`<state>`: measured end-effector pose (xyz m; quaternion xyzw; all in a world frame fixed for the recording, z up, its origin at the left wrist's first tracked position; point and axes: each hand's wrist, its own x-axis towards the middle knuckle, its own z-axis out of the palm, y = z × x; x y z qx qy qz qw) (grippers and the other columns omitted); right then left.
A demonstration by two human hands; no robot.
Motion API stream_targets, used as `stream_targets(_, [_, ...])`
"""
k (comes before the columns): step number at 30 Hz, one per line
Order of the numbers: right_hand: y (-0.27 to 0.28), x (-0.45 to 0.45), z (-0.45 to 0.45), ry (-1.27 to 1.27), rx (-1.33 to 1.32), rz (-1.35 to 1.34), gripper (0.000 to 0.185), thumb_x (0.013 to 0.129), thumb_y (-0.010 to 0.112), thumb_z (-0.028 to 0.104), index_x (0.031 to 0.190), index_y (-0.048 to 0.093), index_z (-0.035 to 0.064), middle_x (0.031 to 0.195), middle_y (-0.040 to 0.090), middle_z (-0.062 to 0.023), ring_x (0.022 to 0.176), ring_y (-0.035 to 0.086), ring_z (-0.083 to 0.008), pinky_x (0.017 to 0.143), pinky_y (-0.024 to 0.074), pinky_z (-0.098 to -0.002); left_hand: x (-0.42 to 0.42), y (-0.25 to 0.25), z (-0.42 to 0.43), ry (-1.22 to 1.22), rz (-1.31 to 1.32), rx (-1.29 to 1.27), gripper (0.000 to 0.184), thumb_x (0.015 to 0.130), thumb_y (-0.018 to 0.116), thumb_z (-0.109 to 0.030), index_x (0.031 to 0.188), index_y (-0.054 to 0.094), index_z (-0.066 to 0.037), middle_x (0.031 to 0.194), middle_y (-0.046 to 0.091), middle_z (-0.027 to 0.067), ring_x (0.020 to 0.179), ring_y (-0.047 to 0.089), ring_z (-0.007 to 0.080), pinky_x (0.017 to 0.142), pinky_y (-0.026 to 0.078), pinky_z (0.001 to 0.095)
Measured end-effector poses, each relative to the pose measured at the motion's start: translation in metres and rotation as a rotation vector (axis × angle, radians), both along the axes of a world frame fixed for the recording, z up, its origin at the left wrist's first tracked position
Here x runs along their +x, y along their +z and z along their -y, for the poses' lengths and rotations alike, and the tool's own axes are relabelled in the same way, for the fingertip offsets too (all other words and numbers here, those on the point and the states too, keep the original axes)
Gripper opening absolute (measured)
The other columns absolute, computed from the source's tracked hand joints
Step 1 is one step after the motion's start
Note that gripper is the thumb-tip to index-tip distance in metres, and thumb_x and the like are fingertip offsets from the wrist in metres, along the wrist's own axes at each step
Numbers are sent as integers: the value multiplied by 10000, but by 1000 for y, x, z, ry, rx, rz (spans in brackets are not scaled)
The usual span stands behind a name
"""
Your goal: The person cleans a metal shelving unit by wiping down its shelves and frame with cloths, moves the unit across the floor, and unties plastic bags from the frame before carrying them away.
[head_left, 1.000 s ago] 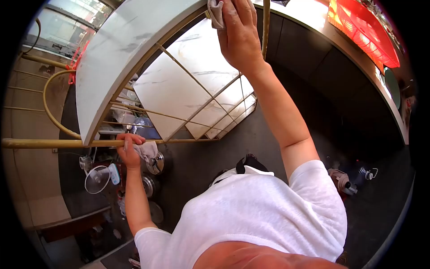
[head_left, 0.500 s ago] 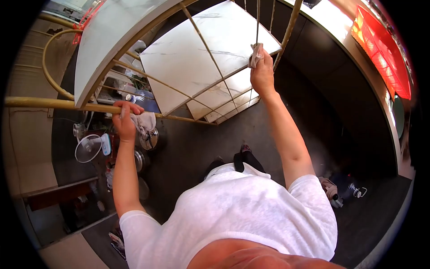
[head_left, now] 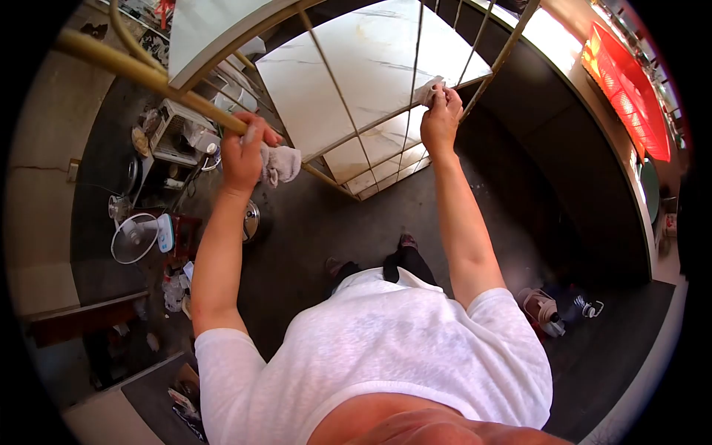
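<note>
A gold metal rack (head_left: 144,74) with white marble-patterned shelves (head_left: 363,55) stands in front of me. My left hand (head_left: 243,154) is closed around its thick gold post, and a pale grey cloth (head_left: 280,165) bunches out of the hand on the right. Closer to the far side, my right hand (head_left: 442,122) pinches a second thin greyish cloth (head_left: 429,90) against a thin gold bar by the front edge of a shelf. The fingertips under each cloth are partly hidden.
At left, a small white fan (head_left: 137,237), a round metal pot (head_left: 252,221) and a cluttered rack of household items stand on the dark floor. A dark cabinet (head_left: 578,156) runs along the right, topped by a red basket (head_left: 627,89). Bottles (head_left: 582,305) stand at lower right.
My left hand, with its cloth, has moved right and up in view, and the rack appears shifted and turned. My right hand has moved slightly right and down with its cloth.
</note>
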<state>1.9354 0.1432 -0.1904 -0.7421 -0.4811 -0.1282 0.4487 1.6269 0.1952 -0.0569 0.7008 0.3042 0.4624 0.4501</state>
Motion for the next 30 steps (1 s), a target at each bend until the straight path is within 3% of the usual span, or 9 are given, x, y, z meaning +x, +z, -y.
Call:
stream_targets(6, [19,-51,29,113,73,-562,210,706,415,13,896,493,-31,1027,449,-192,948,448,-307,830,380,-346,-21,-29,-9,-94,-20,107,115,871,478,-97,937,499,-4,901,619,108,844,590,153,759,450,262])
stream_targets(9, [-12,-101,58,122,146,-399,249,730,433,7,975,474,-13,996,444,-149,910,446,-253,833,366,-322,-74,-69,-7,-93,173,-151,122,888,459,-120,913,513,-13,902,615,110,819,601,177,739,459,275])
stream_targets(12, [6,-170,65,194,182,-710,277,735,450,-2,1010,479,-5,1043,443,-131,929,445,-223,832,367,-297,-124,-105,-13,17,168,-467,163,902,443,-164,909,516,-19,882,610,112,777,603,187,712,465,282])
stream_targets(17, [114,-223,31,422,362,-335,320,783,507,2,1100,463,17,1144,406,-115,907,489,-173,726,428,-252,-141,-120,-25,-27,252,-517,193,909,432,-189,904,515,-15,862,605,113,746,601,183,683,462,278])
stream_targets(19, [99,-222,21,345,349,-196,358,795,537,22,1137,433,19,1092,459,-110,857,514,-149,682,445,-240,-145,-124,-30,-45,292,-522,194,905,440,-191,908,515,-12,857,603,110,739,600,180,681,460,276])
stream_targets(23, [55,-220,24,234,-10,-402,334,820,537,80,1123,411,15,926,549,-91,829,552,-140,703,449,-260,-145,-137,-42,-55,285,-598,207,911,426,-202,894,525,-21,863,602,111,753,596,189,674,469,293])
stream_targets(26, [1,-212,30,258,19,-435,324,805,522,26,1111,415,18,885,554,-78,790,562,-144,693,454,-261,-146,-144,-59,-95,215,-598,201,906,431,-193,889,529,-19,863,602,108,744,596,184,658,472,291])
stream_targets(28, [1,-211,27,285,41,-476,329,795,519,2,1107,417,21,878,553,-71,785,562,-140,690,454,-257,-143,-150,-73,-101,228,-614,195,894,448,-188,888,531,-12,854,602,105,729,594,175,653,467,278])
stream_targets(30, [36,-224,28,337,139,-757,329,769,526,-36,1081,440,24,892,547,-48,811,550,-120,710,446,-239,-142,-144,-89,-120,223,-637,190,882,465,-182,887,533,-4,845,602,102,714,593,165,648,462,264])
